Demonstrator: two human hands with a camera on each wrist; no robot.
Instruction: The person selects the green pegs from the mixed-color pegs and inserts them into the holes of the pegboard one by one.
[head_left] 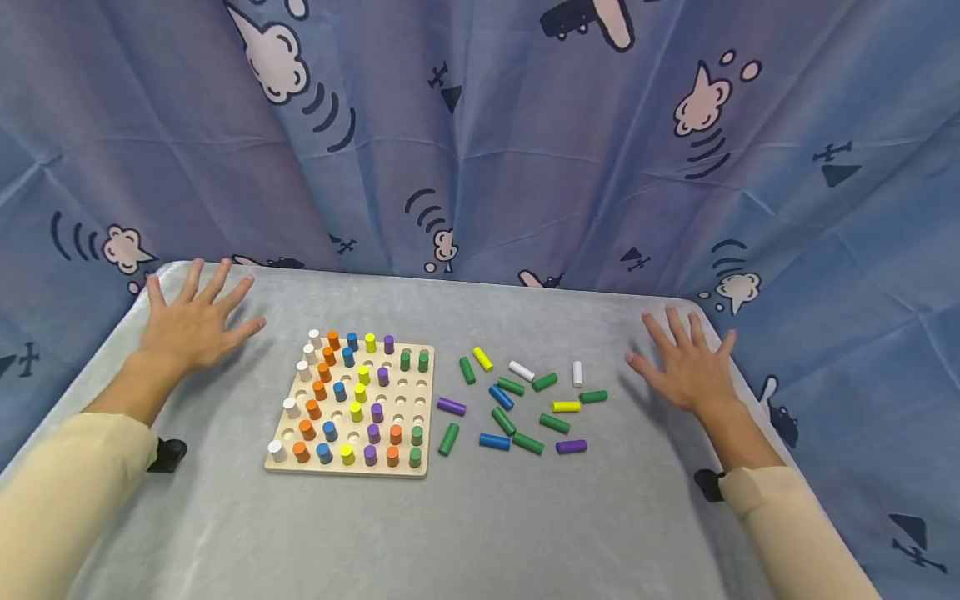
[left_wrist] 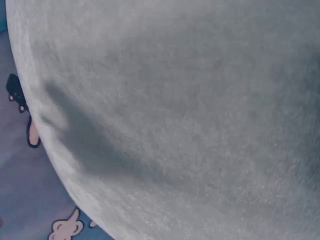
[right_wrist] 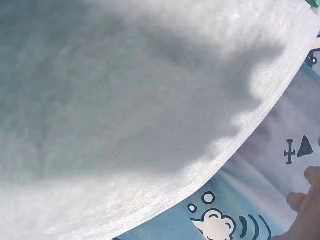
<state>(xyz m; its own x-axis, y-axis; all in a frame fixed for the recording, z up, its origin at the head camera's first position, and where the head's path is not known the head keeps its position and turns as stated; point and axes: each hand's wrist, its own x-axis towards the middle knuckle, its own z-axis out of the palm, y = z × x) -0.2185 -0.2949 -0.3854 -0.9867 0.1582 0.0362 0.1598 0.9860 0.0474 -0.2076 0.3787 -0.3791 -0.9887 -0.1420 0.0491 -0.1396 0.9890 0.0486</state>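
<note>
Both hands are held over the table with fingers spread, and neither holds anything. My left hand [head_left: 191, 325] is at the far left, up and left of a square wooden pegboard [head_left: 382, 472]. Its board carries upright columns of white, orange, blue, yellow, purple and green pegs, with bare holes among them. At the far right, my right hand [head_left: 690, 367] is apart from the loose pegs. In the right wrist view some of its fingers [right_wrist: 306, 210] show at the lower right edge. The left wrist view shows the hand's shadow only.
Between board and right hand lie loose pegs: several green [head_left: 528, 443], two blue [head_left: 495, 442], two purple [head_left: 572, 447], two yellow [head_left: 566, 407] and two white [head_left: 577, 373]. A pale cloth covers the table [head_left: 480, 533]. A patterned blue curtain [head_left: 495, 125] hangs behind and at both sides.
</note>
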